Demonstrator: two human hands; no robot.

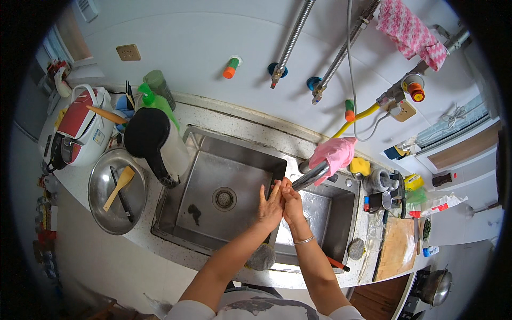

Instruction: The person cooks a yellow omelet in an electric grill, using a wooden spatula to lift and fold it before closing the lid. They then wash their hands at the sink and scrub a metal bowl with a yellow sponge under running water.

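My left hand (pixel 271 204) and my right hand (pixel 293 199) press against each other over the divider of the stainless-steel double sink (pixel 240 160), just below the end of the metal faucet (pixel 310 177). The left hand's fingers are spread, with no object seen in them. The right hand's fingers lie against the left hand; whether they grip it cannot be told. A silver bracelet (pixel 304 240) is on the right wrist. A pink cloth (pixel 336 156) is wrapped about the faucet. A dark spot (pixel 195 214) lies near the drain (pixel 224 199) in the large basin.
Left of the sink are a black-lidded pitcher (pixel 147 132), a green pump bottle (pixel 158 105), a rice cooker (pixel 82 130) and a steel bowl (pixel 96 200) with a wooden spatula (pixel 123 182). On the right are a scouring pad (pixel 356 249) and a wooden cutting board (pixel 396 248).
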